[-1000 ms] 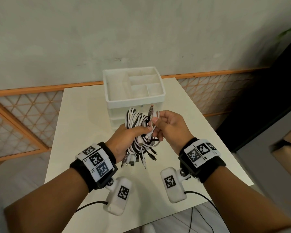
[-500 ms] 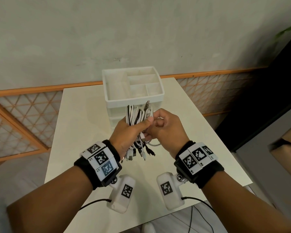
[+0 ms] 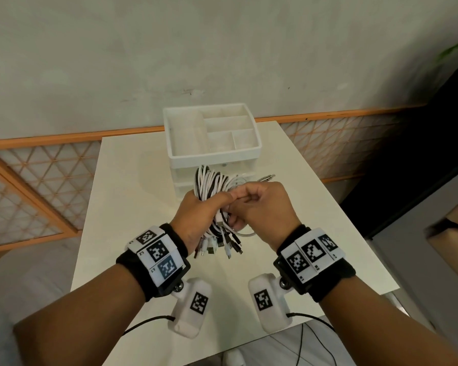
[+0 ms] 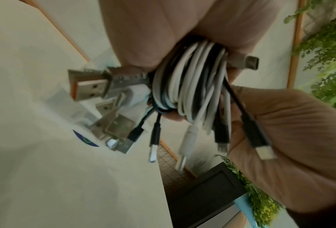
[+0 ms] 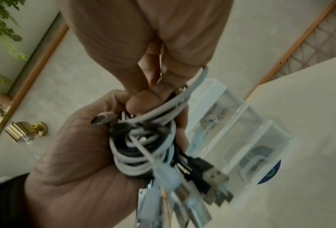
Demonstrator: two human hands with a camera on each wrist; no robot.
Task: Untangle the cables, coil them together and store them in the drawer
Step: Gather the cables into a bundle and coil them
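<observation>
A bundle of white and black cables point(image 3: 214, 184) is held above the table, in front of the white drawer unit point(image 3: 251, 151). My left hand point(image 3: 215, 207) grips the bundle round its middle, and several plugs point(image 3: 220, 247) hang below the fist. My right hand point(image 3: 239, 200) pinches a white cable strand point(image 5: 184, 98) that loops round the bundle point(image 5: 143, 152); its metal plug end point(image 3: 267, 177) sticks out to the right. In the left wrist view the coils point(image 4: 188, 86) sit under my fingers, with USB plugs point(image 4: 91, 88) pointing left. The unit's drawers point(image 5: 241, 132) look closed.
The cream table point(image 3: 132, 196) ends just below my wrists, with floor beyond its front and left edges. An open divided tray point(image 3: 185, 136) tops the drawer unit. A grey wall stands behind. A dark cabinet point(image 3: 421, 143) and a plant point(image 4: 323, 50) are at the right.
Both hands rose slightly toward the drawer unit. My right hand carried the white strand round the bundle, and its plug end swung from pointing up to pointing right.
</observation>
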